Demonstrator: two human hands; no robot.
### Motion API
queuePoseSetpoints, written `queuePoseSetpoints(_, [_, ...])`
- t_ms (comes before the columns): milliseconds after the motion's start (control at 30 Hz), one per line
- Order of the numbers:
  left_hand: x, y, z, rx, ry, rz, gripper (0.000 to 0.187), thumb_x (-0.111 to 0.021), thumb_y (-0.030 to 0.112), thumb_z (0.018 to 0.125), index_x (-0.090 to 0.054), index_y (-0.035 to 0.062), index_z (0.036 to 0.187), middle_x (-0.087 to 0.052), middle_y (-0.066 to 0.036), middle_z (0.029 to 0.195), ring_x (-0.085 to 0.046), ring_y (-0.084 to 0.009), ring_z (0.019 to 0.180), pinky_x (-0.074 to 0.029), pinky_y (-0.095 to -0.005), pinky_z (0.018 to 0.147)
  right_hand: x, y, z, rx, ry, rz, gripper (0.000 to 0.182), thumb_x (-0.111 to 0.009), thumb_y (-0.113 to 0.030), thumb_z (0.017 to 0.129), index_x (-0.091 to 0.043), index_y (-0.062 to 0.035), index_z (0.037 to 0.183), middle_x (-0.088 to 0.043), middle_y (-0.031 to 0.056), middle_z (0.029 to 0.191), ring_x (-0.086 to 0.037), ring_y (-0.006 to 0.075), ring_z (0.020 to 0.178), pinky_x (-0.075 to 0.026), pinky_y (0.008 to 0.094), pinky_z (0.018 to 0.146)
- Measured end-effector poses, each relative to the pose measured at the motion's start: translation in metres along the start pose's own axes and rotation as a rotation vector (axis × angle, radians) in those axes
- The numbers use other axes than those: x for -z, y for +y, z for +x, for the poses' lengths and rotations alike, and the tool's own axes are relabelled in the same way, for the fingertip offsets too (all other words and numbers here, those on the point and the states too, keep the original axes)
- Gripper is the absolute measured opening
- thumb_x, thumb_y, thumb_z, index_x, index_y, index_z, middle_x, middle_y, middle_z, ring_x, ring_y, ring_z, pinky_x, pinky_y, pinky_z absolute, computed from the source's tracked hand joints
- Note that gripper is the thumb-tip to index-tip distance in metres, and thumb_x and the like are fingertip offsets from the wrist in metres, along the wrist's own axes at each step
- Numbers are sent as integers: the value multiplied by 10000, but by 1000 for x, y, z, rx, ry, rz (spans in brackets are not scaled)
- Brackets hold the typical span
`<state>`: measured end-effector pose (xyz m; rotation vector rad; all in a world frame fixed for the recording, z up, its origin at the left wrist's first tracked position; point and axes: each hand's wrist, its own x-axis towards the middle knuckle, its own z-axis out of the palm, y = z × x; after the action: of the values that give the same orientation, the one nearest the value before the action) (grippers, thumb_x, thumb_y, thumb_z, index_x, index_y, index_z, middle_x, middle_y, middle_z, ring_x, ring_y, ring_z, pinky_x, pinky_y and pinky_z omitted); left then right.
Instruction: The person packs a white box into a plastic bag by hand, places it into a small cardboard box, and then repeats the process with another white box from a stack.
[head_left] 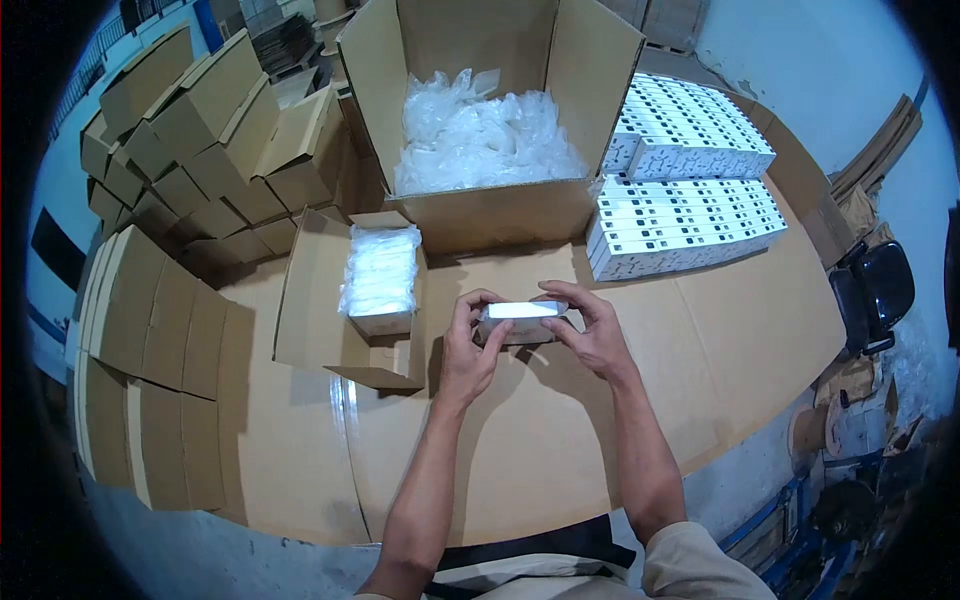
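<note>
Between both hands, above the cardboard-covered table, is a small white box [524, 312] that looks wrapped in clear plastic. My left hand [468, 345] grips its left end, thumb on the near face. The right end is pinched by my right hand [596, 335], with the thumb in front and the index finger along the far top edge. Just left of my hands stands an open cardboard carton [395, 370]. A row of plastic-wrapped white boxes [382, 268] fills its far part, while its near part shows bare cardboard.
A large open carton [480, 218] full of clear plastic bags [490, 135] stands behind my hands. Stacked white boxes with printed labels [690, 225] lie at the right. Open cartons [215, 150] are piled at the far left, closed cartons [165, 330] nearer. A black chair [875, 290] stands beyond the table's right edge.
</note>
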<state>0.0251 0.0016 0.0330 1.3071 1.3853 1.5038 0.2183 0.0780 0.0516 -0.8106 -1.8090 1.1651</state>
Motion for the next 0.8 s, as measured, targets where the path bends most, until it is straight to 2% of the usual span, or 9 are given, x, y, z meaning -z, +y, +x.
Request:
queuePoseSetpoints(100, [-1, -4, -1, -17, 8, 38, 486, -673, 8, 963, -423, 25, 1380, -614, -118, 1196, -607, -178, 1105, -505, -316, 943, 3, 2, 0, -20, -16, -79, 466, -781, 1, 846, -679, -78, 1294, -757, 41, 1049, -671, 127, 999, -519, 272, 821])
queuePoseSetpoints(200, [-2, -2, -10, 117, -11, 39, 697, -722, 36, 929, -315, 41, 1495, -620, -166, 1209, -618, -224, 1127, -512, -353, 957, 3, 1, 0, -43, 4, -27, 457, -776, 16, 848, -671, -47, 1288, -749, 56, 1061, -667, 120, 998, -515, 258, 799])
queuePoseSetpoints(267, [-5, -10, -18, 7, 39, 225, 838, -760, 60, 897, -237, 56, 1552, -601, -216, 1262, -623, -288, 1156, -510, -396, 984, 0, 7, 0, -37, 40, 87, 444, -766, 30, 855, -662, -24, 1284, -738, 80, 1087, -668, 131, 1022, -524, 264, 801])
queuePoseSetpoints(367, [-7, -9, -35, -58, 93, 427, 997, -802, 85, 844, -150, 8, 1594, -468, -305, 1438, -519, -419, 1323, -418, -475, 1119, -2, 18, -1, -4, 113, 201, 446, -745, 52, 874, -638, -10, 1303, -707, 119, 1161, -671, 162, 1054, -546, 285, 842])
queuePoseSetpoints(467, [-2, 0, -53, -91, 71, 559, 939, -769, 114, 864, -175, -69, 1566, -369, -298, 1531, -362, -451, 1441, -310, -485, 1201, -4, 21, -3, -53, 160, 264, 429, -706, 75, 903, -612, -2, 1314, -677, 127, 1170, -667, 179, 1067, -583, 277, 832])
queuePoseSetpoints(533, [1, 1, -69, -99, 31, 707, 884, -743, 177, 888, -220, -65, 1559, -364, -291, 1540, -347, -449, 1448, -301, -504, 1204, -7, 17, -3, -45, 177, 276, 376, -680, 85, 923, -611, 0, 1282, -663, 114, 1141, -663, 168, 1038, -600, 258, 775])
queuePoseSetpoints(667, [10, 20, -100, -88, -133, 957, 782, -682, 306, 929, -333, -58, 1527, -353, -267, 1563, -307, -429, 1472, -264, -538, 1216, -21, 11, -2, 44, 166, 358, 348, -648, 110, 934, -576, 17, 1261, -643, 123, 1137, -660, 178, 1020, -629, 305, 798])
queuePoseSetpoints(800, [18, 35, -126, -10, -213, 1012, 735, -635, 376, 949, -390, -22, 1516, -354, -198, 1592, -296, -402, 1487, -243, -548, 1223, -50, -3, 11, 119, 146, 460, 340, -626, 134, 935, -532, 29, 1245, -616, 132, 1131, -660, 199, 1033, -652, 360, 831])
